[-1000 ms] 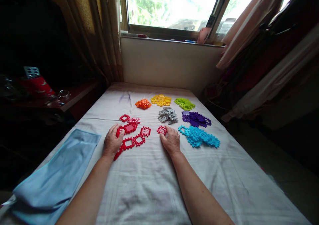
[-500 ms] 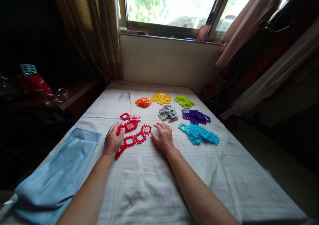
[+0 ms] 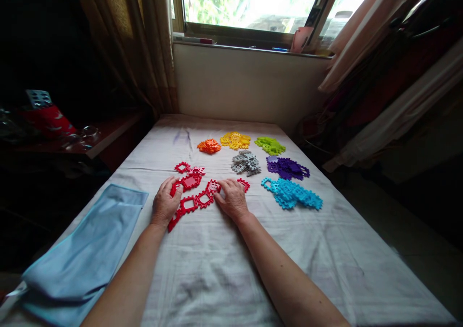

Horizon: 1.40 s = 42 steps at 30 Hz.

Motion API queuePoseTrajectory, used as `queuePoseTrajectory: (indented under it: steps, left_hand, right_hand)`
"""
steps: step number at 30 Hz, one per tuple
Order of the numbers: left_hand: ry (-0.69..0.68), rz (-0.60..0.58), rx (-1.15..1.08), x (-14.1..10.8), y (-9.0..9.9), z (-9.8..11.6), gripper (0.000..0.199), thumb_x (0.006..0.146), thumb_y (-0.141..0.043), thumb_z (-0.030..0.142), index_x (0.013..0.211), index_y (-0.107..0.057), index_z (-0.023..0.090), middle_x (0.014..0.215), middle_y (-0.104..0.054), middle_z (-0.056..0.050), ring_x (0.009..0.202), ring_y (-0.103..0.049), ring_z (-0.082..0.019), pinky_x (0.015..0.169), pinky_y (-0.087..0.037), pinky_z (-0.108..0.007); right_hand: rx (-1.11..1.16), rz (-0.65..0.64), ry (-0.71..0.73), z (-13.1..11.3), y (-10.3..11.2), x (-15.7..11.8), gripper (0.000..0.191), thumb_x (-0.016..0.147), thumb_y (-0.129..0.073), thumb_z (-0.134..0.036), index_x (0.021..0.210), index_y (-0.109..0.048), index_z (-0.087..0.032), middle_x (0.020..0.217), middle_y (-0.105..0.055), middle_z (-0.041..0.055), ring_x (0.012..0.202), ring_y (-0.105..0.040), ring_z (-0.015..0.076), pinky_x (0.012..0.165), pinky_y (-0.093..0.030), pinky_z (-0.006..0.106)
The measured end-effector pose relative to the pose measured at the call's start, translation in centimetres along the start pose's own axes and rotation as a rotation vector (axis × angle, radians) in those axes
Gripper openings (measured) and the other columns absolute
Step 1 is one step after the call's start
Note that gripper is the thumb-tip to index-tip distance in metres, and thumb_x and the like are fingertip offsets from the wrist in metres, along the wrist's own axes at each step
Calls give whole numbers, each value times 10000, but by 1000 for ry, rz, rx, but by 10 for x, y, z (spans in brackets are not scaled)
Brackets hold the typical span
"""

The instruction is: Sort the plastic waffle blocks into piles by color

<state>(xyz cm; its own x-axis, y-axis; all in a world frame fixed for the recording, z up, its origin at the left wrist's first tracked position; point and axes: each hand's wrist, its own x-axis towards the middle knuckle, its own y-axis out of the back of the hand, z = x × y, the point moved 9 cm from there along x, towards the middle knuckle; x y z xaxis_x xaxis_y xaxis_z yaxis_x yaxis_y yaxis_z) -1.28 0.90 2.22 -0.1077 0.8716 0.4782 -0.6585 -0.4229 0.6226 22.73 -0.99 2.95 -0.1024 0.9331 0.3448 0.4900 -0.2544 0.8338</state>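
Flat red toothed plastic building pieces lie on the cloth around my hands. My left hand (image 3: 167, 202) is closed, its thumb and fingers around a red piece (image 3: 176, 187) beside the small red pile (image 3: 190, 181). Below this pile runs a curved line of red frame pieces (image 3: 188, 204). My right hand (image 3: 233, 197) is palm down with its fingers apart; its fingertips are at a red square piece (image 3: 212, 186) at the upper end of the line. Another red piece (image 3: 244, 184) shows just beyond my right hand, partly hidden by it.
Beyond lie piles of orange (image 3: 209, 146), yellow (image 3: 235, 140), green (image 3: 270, 146), grey (image 3: 246, 163), purple (image 3: 289, 168) and light blue pieces (image 3: 294, 193). A folded blue cloth (image 3: 90, 250) lies at the left table edge. Glasses (image 3: 89, 133) rest on a side table.
My right hand has moved slightly left to the red square piece. A red piece now shows beyond it on the right. My left hand stays at the red pile.
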Motion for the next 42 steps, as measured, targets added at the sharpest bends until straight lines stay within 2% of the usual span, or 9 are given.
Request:
queuePoseTrajectory:
  steps: [7, 12, 17, 22, 31, 35, 38, 42]
  left_hand:
    - [0, 26, -16, 0, 2, 0, 356, 848, -528, 410, 1094, -676, 199, 1264, -658, -100, 1180, -616, -238, 1072, -468, -399]
    - [6, 33, -40, 0, 3, -1, 334, 851, -531, 402, 1080, -682, 211, 1261, -657, -93, 1169, -621, -234, 1069, -469, -400]
    - [11, 32, -48, 0, 3, -1, 349, 846, -528, 413, 1067, -692, 198, 1251, -664, -107, 1164, -625, -243, 1052, -483, -404]
    - [6, 35, -60, 0, 4, 0, 329, 842, -530, 400, 1047, -696, 203, 1251, -661, -103, 1155, -626, -242, 1049, -486, -405]
    - [-1, 38, -54, -1, 7, 4, 338, 837, -528, 411, 1045, -695, 204, 1235, -670, -102, 1144, -634, -239, 1052, -485, -400]
    - [0, 33, -54, -1, 6, 3, 359, 837, -515, 411, 1053, -697, 189, 1238, -671, -118, 1158, -630, -244, 1061, -477, -403]
    - [1, 30, -49, -1, 5, 3, 342, 834, -520, 393, 1050, -698, 196, 1240, -671, -111, 1159, -630, -241, 1062, -475, -401]
    - [6, 20, -44, -1, 5, 5, 321, 835, -526, 372, 1049, -699, 208, 1236, -674, -97, 1157, -629, -236, 1059, -478, -396]
  right_hand:
    - [50, 196, -9, 17, 19, -11, 341, 844, -668, -336, 1159, -667, -208, 1148, -694, 89, 1127, -564, 254, 1019, -342, 388]
    - [3, 338, -116, 56, 44, -20, 354, 853, -629, -359, 1169, -655, -202, 1134, -695, 108, 1092, -570, 266, 972, -353, 386]
    - [-52, 372, -265, 92, 53, -22, 389, 838, -624, -414, 1149, -657, -183, 1118, -696, 123, 1051, -573, 276, 951, -359, 397]
    - [-61, 341, -342, 104, 50, -23, 429, 815, -635, -423, 1165, -659, -176, 1099, -698, 126, 1038, -565, 285, 938, -363, 408]
    - [-103, 329, -337, 98, 49, -25, 384, 813, -610, -360, 1147, -665, -179, 1105, -683, 130, 1051, -543, 294, 931, -363, 413]
    - [-101, 346, -286, 91, 52, -25, 367, 817, -599, -336, 1146, -661, -186, 1165, -673, 125, 1097, -533, 295, 971, -350, 422]
    - [-90, 346, -195, 72, 51, -23, 342, 832, -594, -325, 1142, -659, -195, 1208, -659, 119, 1159, -520, 290, 1004, -339, 428]
    - [-41, 252, -22, 25, 35, -22, 339, 830, -634, -345, 1137, -665, -205, 1217, -666, 99, 1203, -513, 275, 1052, -315, 420]
